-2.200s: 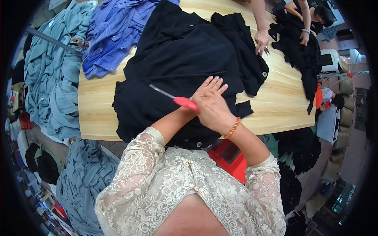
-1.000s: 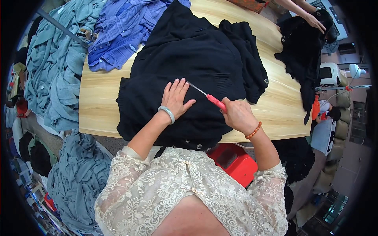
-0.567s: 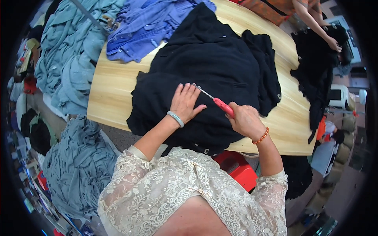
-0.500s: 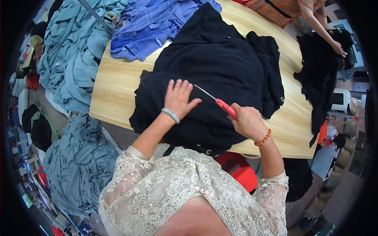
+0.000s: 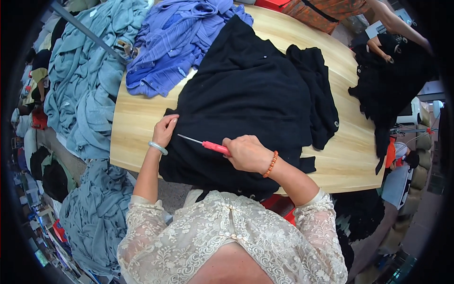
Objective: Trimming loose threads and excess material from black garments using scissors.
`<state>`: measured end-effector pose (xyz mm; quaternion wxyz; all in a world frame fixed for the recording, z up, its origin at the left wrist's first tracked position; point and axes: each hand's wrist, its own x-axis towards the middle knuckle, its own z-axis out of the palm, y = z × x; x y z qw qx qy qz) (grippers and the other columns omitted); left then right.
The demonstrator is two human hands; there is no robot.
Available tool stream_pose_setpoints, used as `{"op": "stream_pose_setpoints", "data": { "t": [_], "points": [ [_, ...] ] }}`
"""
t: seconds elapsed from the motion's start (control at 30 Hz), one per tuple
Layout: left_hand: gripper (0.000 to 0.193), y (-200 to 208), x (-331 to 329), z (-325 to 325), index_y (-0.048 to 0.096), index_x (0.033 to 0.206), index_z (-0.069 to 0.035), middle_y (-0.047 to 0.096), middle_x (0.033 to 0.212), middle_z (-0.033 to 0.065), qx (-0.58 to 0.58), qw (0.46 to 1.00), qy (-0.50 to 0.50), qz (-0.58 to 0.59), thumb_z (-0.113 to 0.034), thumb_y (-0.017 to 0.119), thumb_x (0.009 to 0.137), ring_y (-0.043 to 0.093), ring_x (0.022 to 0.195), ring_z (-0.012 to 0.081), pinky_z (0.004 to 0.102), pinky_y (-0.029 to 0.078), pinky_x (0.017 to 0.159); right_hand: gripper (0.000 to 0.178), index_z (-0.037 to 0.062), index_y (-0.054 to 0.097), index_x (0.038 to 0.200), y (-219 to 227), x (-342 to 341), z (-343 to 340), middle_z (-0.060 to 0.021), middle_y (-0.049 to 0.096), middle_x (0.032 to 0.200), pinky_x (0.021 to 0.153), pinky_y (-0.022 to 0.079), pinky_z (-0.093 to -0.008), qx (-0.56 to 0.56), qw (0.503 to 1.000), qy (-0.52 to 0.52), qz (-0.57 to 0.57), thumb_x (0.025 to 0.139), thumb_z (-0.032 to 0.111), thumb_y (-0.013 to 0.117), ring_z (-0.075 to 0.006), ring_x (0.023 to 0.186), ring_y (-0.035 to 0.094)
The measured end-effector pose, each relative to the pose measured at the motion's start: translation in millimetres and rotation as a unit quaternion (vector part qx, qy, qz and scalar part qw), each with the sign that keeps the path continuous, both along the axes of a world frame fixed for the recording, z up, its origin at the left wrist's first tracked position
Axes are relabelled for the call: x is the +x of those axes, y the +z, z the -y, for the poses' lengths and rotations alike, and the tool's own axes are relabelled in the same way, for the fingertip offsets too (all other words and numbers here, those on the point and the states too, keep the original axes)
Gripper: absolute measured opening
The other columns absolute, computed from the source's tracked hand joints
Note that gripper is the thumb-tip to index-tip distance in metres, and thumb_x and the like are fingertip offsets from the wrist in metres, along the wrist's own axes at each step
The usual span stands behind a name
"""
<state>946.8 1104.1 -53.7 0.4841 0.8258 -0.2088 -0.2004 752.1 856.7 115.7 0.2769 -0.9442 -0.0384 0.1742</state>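
Observation:
A black knitted garment (image 5: pixel 250 94) lies spread on the pale wooden table (image 5: pixel 137 128) in front of me, with some soft folds and metal eyelets near its edges. My left hand (image 5: pixel 165 131) is at the garment's left edge, its fingers closed together on the fabric there. In my right hand (image 5: pixel 248 154) is a slim tool with a red handle (image 5: pixel 216 147) and a thin metal shaft. The shaft points left over the lower part of the garment, its tip a short way from my left fingers. Its exact kind is unclear.
Blue-purple garments (image 5: pixel 165 52) are heaped at the table's far left, next to grey-green knitwear (image 5: pixel 94 61). Another grey-green pile (image 5: pixel 97 217) lies lower left. A grey metal bar (image 5: pixel 87 31) slants across the upper left. At right, another person's arm (image 5: pixel 402 23) reaches over black fabric (image 5: pixel 402 75).
My left hand has gone from lying flat on the garment to gripping its left edge. The red-handled tool has moved left and down with my right hand. The garment's lower part has shifted.

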Motion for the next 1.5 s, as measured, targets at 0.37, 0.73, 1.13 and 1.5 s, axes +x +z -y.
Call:
{"op": "stream_pose_setpoints", "data": {
  "t": [0.37, 0.73, 1.13, 1.5],
  "points": [
    [0.057, -67.7, 148.3, 146.8, 0.068, 0.111, 0.0, 0.072, 0.098, 0.0177, 0.081, 0.996, 0.018, -0.017, -0.05, 0.067, 0.084, 0.069, 0.092, 0.0278, 0.0359, 0.053, 0.082, 0.032, 0.0013, 0.062, 0.089, -10.0, -16.6, 85.6, -0.0236, 0.065, 0.075, 0.069, 0.051, -0.0505, -0.003, 0.941, -0.336, 0.035, 0.092, 0.033, 0.063, -0.0444, 0.076, 0.064],
    [0.053, -9.3, 144.6, 282.0, 0.055, 0.128, -0.005, 0.066, 0.117, 0.022, 0.389, 0.915, -0.075, 0.071, -0.033, 0.069, 0.086, 0.062, 0.111, 0.0379, 0.0487, 0.049, 0.095, 0.032, 0.0, 0.068, 0.077, -8.5, -33.5, 115.9, -0.0109, 0.061, 0.054, 0.055, 0.05, -0.0365, 0.064, 0.847, -0.528, -0.008, 0.093, 0.027, 0.061, -0.0258, 0.052, 0.064],
    [0.028, 143.9, -32.8, 227.5, 0.059, 0.107, -0.01, 0.06, 0.068, 0.0083, 0.018, 0.781, -0.509, 0.363, -0.011, 0.059, 0.079, 0.064, 0.061, 0.0249, 0.039, 0.051, 0.055, 0.056, -0.0024, 0.064, 0.103, 1.2, 24.2, 135.5, -0.0132, 0.067, 0.082, 0.07, 0.051, -0.0337, 0.065, 0.871, -0.474, 0.112, 0.075, 0.043, 0.082, -0.0228, 0.074, 0.066],
    [0.066, 125.7, -110.4, 133.3, 0.052, 0.132, -0.011, 0.055, 0.108, 0.0118, 0.048, 0.82, -0.435, 0.369, -0.023, 0.074, 0.071, 0.051, 0.112, 0.029, 0.0516, 0.035, 0.1, 0.048, -0.0001, 0.052, 0.107, -70.4, 4.9, 101.5, -0.0244, 0.064, 0.099, 0.076, 0.055, -0.0466, -0.13, 0.892, -0.42, 0.105, 0.076, 0.026, 0.079, -0.0404, 0.087, 0.067]
  ]
}}
